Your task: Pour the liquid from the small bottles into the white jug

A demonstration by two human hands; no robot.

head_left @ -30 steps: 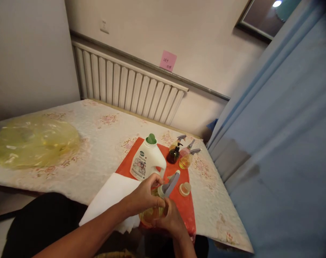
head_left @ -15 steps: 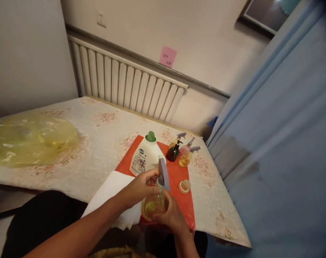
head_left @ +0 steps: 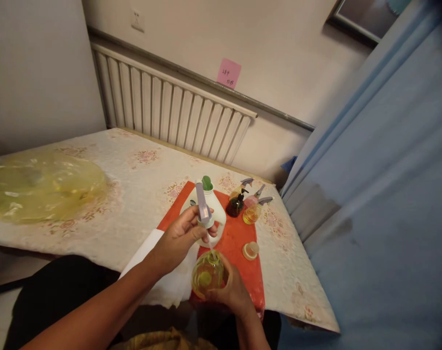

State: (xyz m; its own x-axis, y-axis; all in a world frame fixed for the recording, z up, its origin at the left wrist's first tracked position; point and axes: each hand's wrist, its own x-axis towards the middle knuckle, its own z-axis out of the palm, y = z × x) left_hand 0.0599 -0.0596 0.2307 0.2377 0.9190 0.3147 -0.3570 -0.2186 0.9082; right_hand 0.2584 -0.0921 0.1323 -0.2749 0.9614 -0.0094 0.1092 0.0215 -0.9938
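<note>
My left hand grips a grey spray pump head by its white collar, lifted above a clear yellowish bottle. The pump's thin tube slants down to the bottle's mouth. Wrapped around the bottle's right side is my right hand, which holds it at the near end of a red mat. Just behind my left hand stands a white jug with a handle; a green piece sits at its mouth. The jug's label is mostly hidden by my hand and the pump.
Several bottles stand at the mat's back right, including a dark pump bottle and a yellow spray bottle. A pale cap lies on the right. White paper is at left, and a yellow plastic bag farther left. A blue curtain hangs right.
My left hand has raised the spray pump head up and left off the bottle's neck, so its tube now shows. My right hand still holds the bottle in about the same place.
</note>
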